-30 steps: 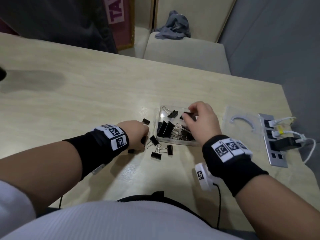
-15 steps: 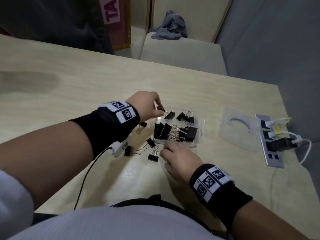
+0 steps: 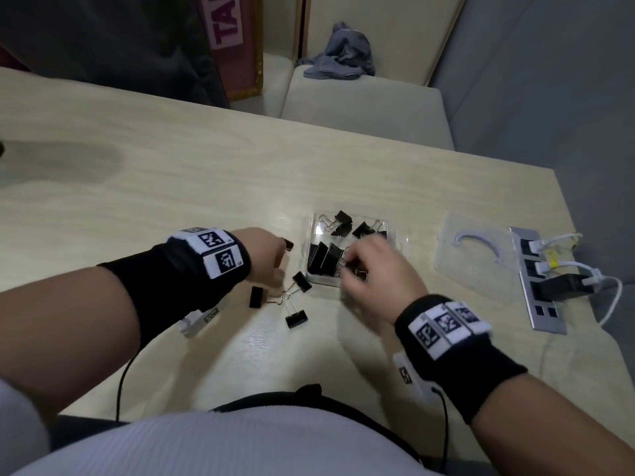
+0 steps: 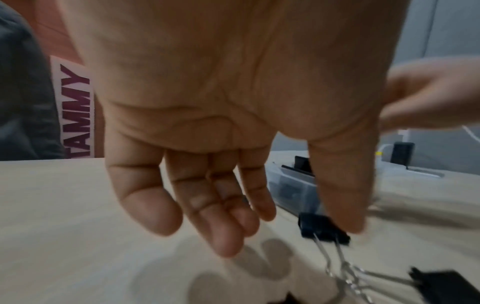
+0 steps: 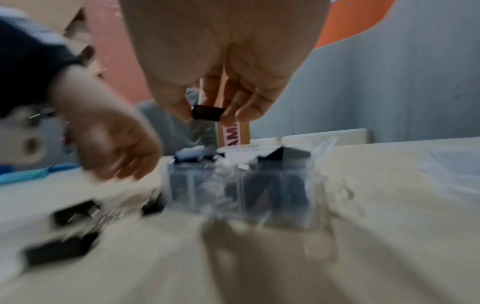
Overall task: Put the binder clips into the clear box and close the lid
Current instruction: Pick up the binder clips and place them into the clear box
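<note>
Head view: the clear box sits open on the table, several black binder clips already inside it. The right hand is over the box's near right part and hides what lies under it; it is motion-blurred, and what it carries cannot be read from here. The left hand hovers just left of the box, fingers pointing down and hidden by the hand's own back. Three loose clips lie on the table near it, wire handles meeting; a fourth clip peeks out beyond the knuckles. The lid lies flat to the right, apart from the box, beside a power strip.

Left wrist view: palm down, left-hand fingers loosely curved and holding nothing. The thumb tip is just beside a clip on the table; contact cannot be told, the edge is smeared. The box is partly hidden behind the thumb.

Right wrist view: heavily blurred. Right-hand fingertips pinch one held clip by its black body, above the box; its handles are not visible. Box contents read only as dark shapes.
</note>
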`<state>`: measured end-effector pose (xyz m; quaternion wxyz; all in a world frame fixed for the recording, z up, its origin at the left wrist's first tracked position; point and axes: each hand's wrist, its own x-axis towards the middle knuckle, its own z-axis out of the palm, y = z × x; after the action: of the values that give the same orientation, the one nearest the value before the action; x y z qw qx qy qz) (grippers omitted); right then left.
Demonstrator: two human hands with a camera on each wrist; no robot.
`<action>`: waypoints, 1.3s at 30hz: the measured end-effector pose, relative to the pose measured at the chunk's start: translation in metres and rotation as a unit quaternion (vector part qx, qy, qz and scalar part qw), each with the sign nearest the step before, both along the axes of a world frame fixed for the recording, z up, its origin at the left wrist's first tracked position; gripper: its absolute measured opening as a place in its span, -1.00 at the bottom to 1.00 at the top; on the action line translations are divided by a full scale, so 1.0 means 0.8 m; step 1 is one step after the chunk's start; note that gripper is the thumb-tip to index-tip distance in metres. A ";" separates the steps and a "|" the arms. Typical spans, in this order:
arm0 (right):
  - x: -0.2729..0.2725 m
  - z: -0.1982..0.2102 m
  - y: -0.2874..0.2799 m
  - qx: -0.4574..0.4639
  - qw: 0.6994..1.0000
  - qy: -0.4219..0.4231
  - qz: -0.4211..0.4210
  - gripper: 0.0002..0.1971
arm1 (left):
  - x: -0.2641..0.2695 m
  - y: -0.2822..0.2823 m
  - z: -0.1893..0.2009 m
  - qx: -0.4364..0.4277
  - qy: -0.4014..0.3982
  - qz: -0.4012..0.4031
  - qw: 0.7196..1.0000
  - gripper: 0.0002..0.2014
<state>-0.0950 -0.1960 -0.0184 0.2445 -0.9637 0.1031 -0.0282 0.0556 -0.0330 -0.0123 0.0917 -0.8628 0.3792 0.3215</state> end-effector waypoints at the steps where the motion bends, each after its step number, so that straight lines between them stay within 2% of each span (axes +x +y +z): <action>1: 0.010 0.005 -0.009 0.013 0.999 -0.019 -0.039 -0.83 | -0.003 0.003 -0.002 0.031 0.008 -0.015 0.999 -0.52; 3: 0.027 0.014 -0.023 0.013 0.996 -0.016 -0.084 -0.72 | -0.009 0.007 -0.008 0.071 0.009 -0.048 0.996 -0.38; 5: 0.035 0.018 -0.024 -0.014 0.997 -0.001 -0.070 -0.64 | -0.014 0.011 -0.016 0.082 -0.002 -0.070 0.994 -0.38; 9: 0.024 0.002 0.022 -0.048 0.994 0.028 0.093 -0.75 | -0.019 0.015 -0.031 0.046 -0.003 -0.072 0.996 -0.61; 12: 0.005 -0.022 0.061 -0.085 0.964 0.111 0.225 -0.66 | -0.018 0.012 -0.030 0.031 -0.013 -0.082 0.996 -0.77; 14: -0.005 -0.040 0.068 -0.105 0.941 0.163 0.277 -0.55 | -0.017 0.007 -0.022 0.037 -0.029 -0.098 0.994 -0.72; 16: -0.013 -0.055 0.067 -0.105 0.939 0.159 0.287 -0.57 | -0.010 0.001 -0.010 0.022 -0.046 -0.093 0.994 -0.65; 20: -0.023 -0.068 0.057 -0.096 0.964 0.128 0.214 -0.77 | 0.010 -0.027 0.013 -0.058 -0.026 -0.028 0.998 -0.71; 22: -0.025 -0.068 0.051 -0.085 0.968 0.133 0.195 -0.76 | 0.017 -0.045 0.020 -0.125 -0.016 0.012 0.992 -0.72; 25: -0.026 -0.054 0.044 -0.049 0.976 0.106 0.183 -0.76 | 0.022 -0.069 0.026 -0.247 -0.007 0.074 0.966 -0.61; 27: -0.024 -0.038 0.039 -0.030 0.982 0.068 0.172 -0.79 | 0.023 -0.077 0.025 -0.278 -0.002 0.084 0.957 -0.52; 30: -0.012 -0.008 0.024 -0.014 0.992 0.034 0.117 -0.80 | 0.026 -0.071 0.018 -0.283 -0.011 0.093 0.955 -0.63; 33: 0.009 0.013 -0.002 0.006 1.000 -0.018 0.000 -0.79 | 0.031 -0.051 0.004 -0.253 -0.027 0.111 0.961 -0.76; 36: 0.034 0.021 -0.025 -0.001 0.997 -0.032 -0.075 -0.60 | 0.031 -0.030 -0.013 -0.189 -0.048 0.089 0.977 -0.69; 39: 0.042 0.022 -0.023 -0.050 0.996 0.010 -0.074 -0.45 | 0.025 -0.014 -0.031 -0.147 -0.051 0.053 0.986 -0.63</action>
<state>-0.0612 -0.2143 -0.0009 0.1924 -0.9647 0.1752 -0.0414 0.0754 -0.0440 -0.0371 -0.0342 -0.9011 0.3706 0.2224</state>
